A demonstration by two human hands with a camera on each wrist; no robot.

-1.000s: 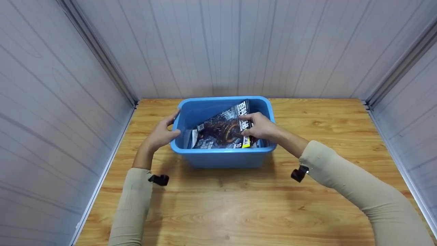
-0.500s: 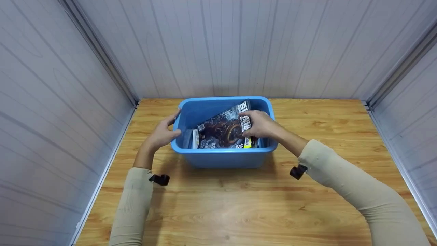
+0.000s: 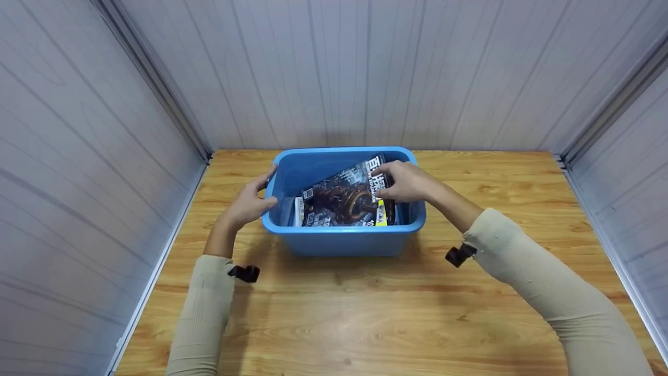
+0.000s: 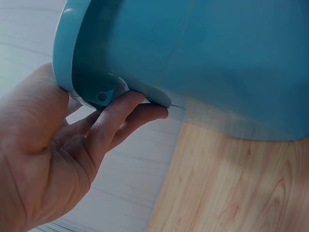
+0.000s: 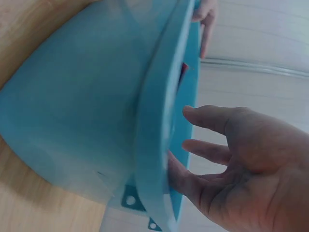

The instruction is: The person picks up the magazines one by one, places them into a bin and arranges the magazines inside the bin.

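Two hands at a blue bin, left on its rim, right on a magazine inside

At the blue bin [image 3: 342, 237], which stands on the wooden table [image 3: 365, 313] near the back wall, the left hand [image 3: 249, 201] grips the left rim: thumb over the edge, fingers [image 4: 116, 116] curled under the lip. Inside the bin a dark-covered magazine [image 3: 339, 198] leans tilted, its lower edge hidden by the near wall. Over the bin's right side the right hand [image 3: 409, 183] lies on the magazine's upper right corner, fingers loosely spread; whether they pinch it cannot be told. Both forearms, sleeved in beige, angle inward toward the bin
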